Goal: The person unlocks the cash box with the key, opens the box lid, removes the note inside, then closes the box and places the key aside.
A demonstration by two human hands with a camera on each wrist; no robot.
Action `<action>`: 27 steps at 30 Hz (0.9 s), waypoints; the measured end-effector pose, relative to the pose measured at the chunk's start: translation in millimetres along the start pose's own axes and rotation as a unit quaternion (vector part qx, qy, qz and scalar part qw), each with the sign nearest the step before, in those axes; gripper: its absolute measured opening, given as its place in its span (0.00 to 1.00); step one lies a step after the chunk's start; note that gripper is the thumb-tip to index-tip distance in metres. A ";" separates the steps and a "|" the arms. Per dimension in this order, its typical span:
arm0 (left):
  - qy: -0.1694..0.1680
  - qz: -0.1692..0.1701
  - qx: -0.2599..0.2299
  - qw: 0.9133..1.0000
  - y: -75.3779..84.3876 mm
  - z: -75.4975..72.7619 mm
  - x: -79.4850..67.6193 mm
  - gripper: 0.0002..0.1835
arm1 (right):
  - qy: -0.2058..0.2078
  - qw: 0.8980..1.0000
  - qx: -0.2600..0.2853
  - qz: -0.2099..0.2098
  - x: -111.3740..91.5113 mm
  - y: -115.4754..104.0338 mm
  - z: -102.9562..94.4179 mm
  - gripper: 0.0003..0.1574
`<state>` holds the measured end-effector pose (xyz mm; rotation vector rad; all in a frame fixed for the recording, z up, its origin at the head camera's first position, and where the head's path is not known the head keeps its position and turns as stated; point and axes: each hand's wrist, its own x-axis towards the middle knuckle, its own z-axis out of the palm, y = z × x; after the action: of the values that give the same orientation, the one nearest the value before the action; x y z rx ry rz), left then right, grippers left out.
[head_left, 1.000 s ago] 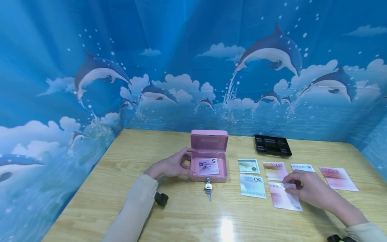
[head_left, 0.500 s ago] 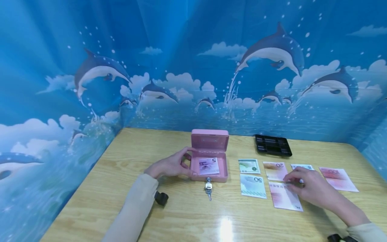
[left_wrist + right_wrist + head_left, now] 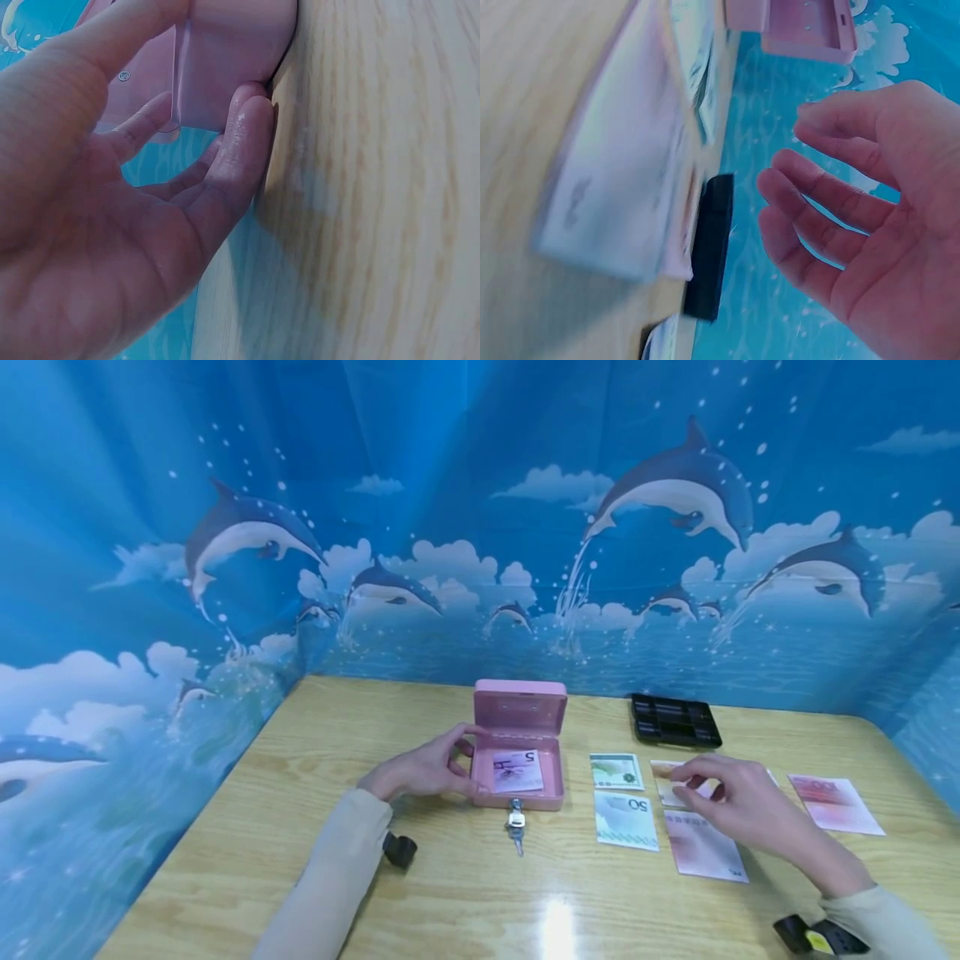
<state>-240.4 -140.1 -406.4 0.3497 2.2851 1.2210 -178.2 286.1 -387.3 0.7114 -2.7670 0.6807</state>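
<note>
A small pink cash box (image 3: 557, 777) stands on the table with its lid raised, and a purple banknote (image 3: 517, 772) marked 5 lies inside. My left hand (image 3: 423, 766) holds the box by its left side, thumb at the front and fingers toward the back; the left wrist view shows the fingers against the pink wall (image 3: 232, 45). Keys (image 3: 516, 827) hang from the lock at the front. My right hand (image 3: 750, 797) is raised above the 20 banknote (image 3: 667, 789) and a pinkish banknote (image 3: 705, 852). In the right wrist view its fingers (image 3: 817, 187) are loosely bent around nothing.
A green banknote (image 3: 617, 772) and a 50 banknote (image 3: 627, 820) lie right of the box. A red 100 banknote (image 3: 840, 806) lies farther right. At the back is a black compartment tray (image 3: 677, 722). A dolphin-print curtain (image 3: 450, 527) borders the table.
My right hand has lifted off the pinkish banknote and moved up and left, now partly covering the 20 note. The left hand stays on the cash box.
</note>
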 end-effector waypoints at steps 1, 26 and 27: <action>0.000 -0.002 0.001 1.000 0.3 0.0 0.0 0.49 | -0.003 1.000 0.005 0.001 2.7 -2.4 0.1 0.12; -0.001 0.000 -0.004 1.000 0.3 -0.3 -0.2 0.49 | -0.042 0.995 0.093 -0.008 41.6 -54.8 20.7 0.12; -0.001 0.001 -0.004 1.000 0.3 -0.3 -0.1 0.49 | -0.043 0.995 0.094 -0.011 42.8 -56.0 22.5 0.12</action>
<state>-240.5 -140.1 -405.9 0.3506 2.2777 1.2290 -189.0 214.3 -372.6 0.8250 -2.7919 0.9379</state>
